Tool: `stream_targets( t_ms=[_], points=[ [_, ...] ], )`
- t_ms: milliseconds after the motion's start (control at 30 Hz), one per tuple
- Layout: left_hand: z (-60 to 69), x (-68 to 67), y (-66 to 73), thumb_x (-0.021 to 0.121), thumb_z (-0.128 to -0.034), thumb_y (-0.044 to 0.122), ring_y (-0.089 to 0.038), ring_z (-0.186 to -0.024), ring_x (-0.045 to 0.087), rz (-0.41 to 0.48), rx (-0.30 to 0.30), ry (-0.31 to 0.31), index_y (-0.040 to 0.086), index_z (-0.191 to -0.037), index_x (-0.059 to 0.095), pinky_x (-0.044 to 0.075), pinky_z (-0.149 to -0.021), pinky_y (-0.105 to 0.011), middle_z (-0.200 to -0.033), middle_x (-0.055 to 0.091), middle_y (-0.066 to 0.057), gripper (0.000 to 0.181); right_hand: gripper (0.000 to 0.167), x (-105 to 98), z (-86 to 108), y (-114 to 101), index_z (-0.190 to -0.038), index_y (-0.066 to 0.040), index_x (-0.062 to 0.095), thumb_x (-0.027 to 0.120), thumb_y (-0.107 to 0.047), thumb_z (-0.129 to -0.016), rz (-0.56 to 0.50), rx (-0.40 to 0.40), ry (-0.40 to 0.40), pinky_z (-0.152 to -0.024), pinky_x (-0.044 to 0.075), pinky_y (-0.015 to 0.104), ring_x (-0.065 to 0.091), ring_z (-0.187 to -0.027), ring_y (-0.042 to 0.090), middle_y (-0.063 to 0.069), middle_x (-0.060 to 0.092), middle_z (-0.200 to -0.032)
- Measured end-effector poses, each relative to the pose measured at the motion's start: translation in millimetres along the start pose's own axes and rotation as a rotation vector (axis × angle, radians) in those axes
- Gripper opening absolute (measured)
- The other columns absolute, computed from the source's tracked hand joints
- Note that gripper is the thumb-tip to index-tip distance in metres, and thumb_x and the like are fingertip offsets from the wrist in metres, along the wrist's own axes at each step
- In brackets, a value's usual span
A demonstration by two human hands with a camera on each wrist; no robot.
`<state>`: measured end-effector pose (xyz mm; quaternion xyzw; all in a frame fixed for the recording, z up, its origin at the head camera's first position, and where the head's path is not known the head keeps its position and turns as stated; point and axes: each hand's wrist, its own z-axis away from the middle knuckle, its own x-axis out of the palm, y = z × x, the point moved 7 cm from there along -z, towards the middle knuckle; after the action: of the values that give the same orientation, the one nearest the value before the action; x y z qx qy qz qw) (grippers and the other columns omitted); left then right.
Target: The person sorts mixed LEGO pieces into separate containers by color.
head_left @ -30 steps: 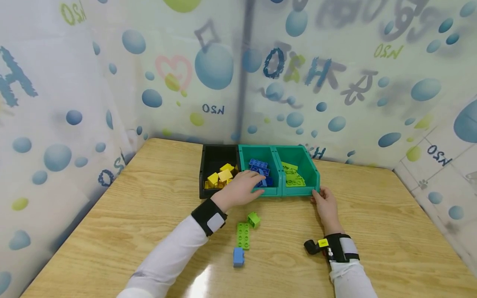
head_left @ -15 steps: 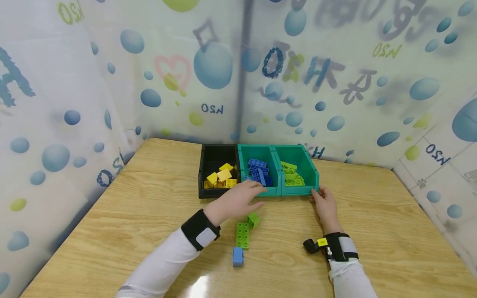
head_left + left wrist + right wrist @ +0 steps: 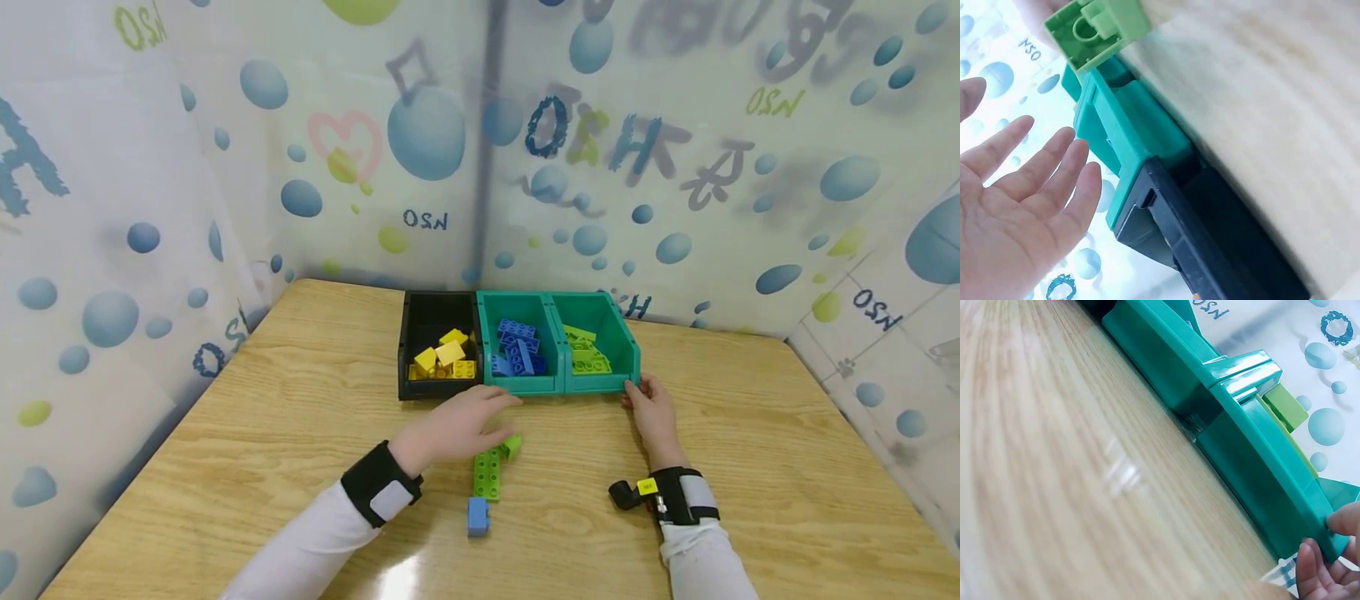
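Observation:
My left hand (image 3: pixel 453 425) hovers over the table with fingers spread and nothing in it; the left wrist view shows its bare palm. Just under its thumb lies a small lime-green toy brick (image 3: pixel 512 447), beside a longer green brick (image 3: pixel 487 478) that the hand partly covers. A light blue brick (image 3: pixel 477 517) lies nearer the person. My right hand (image 3: pixel 652 418) pinches the front right corner of the right teal bin (image 3: pixel 600 384); in the right wrist view, thumb and curled fingers (image 3: pixel 1313 565) grip that corner. Green bricks (image 3: pixel 588 354) lie in this bin.
Left of it stands a middle teal bin (image 3: pixel 525 386) with blue bricks (image 3: pixel 517 348), then a black bin (image 3: pixel 438 389) with yellow bricks (image 3: pixel 450 353). The three bins stand side by side near the table's back. A printed curtain (image 3: pixel 450 225) hangs behind the wooden table (image 3: pixel 315 400).
My left hand has drawn back from over the middle bin, toward the person and slightly left, to above the green bricks. The right hand keeps its grip on the bin's corner.

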<state>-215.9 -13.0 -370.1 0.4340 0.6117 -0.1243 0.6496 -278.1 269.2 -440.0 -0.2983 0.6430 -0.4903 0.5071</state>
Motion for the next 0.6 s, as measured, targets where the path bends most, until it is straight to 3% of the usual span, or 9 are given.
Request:
stream_targets(
  t_ms=[133, 600],
  points=[
    [8.1, 1.4, 1.9, 0.055, -0.0960, 0.027, -0.025, -0.121, 0.051, 0.011, -0.004, -0.014, 0.005, -0.132, 0.052, 0.043, -0.102, -0.038, -0.132, 0.053, -0.012, 0.043, 0.038, -1, -0.5, 0, -0.131, 0.005, 0.043, 0.043, -0.019, -0.101, -0.003, 0.000, 0.001, -0.069, 0.044, 0.006, 0.050, -0.075, -0.006, 0.012, 0.048, -0.108],
    [29.4, 21.0, 24.0, 0.053, -0.0963, 0.031, -0.024, -0.126, 0.048, -0.105, 0.061, -0.093, 0.010, -0.129, 0.056, 0.039, -0.106, -0.038, -0.135, 0.051, -0.012, 0.039, 0.038, 0, -0.1, 0, -0.132, 0.004, 0.043, 0.043, -0.018, -0.101, -0.003, 0.012, 0.004, -0.068, 0.044, 0.006, 0.049, -0.078, -0.004, 0.012, 0.049, -0.110]
  ],
)
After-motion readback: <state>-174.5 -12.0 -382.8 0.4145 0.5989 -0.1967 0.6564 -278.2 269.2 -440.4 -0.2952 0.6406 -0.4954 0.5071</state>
